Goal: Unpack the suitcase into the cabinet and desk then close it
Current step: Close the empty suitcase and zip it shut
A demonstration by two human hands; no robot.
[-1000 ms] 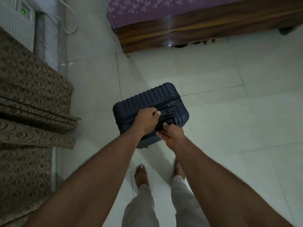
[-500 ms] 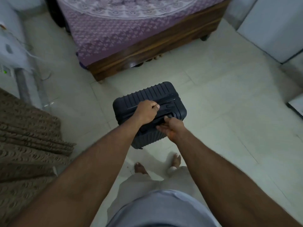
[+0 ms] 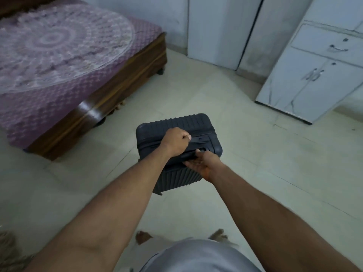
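Currently the suitcase (image 3: pixel 177 146) hangs zipped above the floor (image 3: pixel 255 173) — our left hand (image 3: pixel 173 141) fisted round its top handle, right hand (image 3: pixel 204 163) cupped under the edge. Risk: it swings and clips the bed (image 3: pixel 59 75) or cabinet (image 3: pixel 314 75) — weight sits off-centre.

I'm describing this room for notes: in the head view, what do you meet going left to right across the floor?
Bed → suitcase, which the left hand grips on top and the right hand holds at its side → white cabinet.
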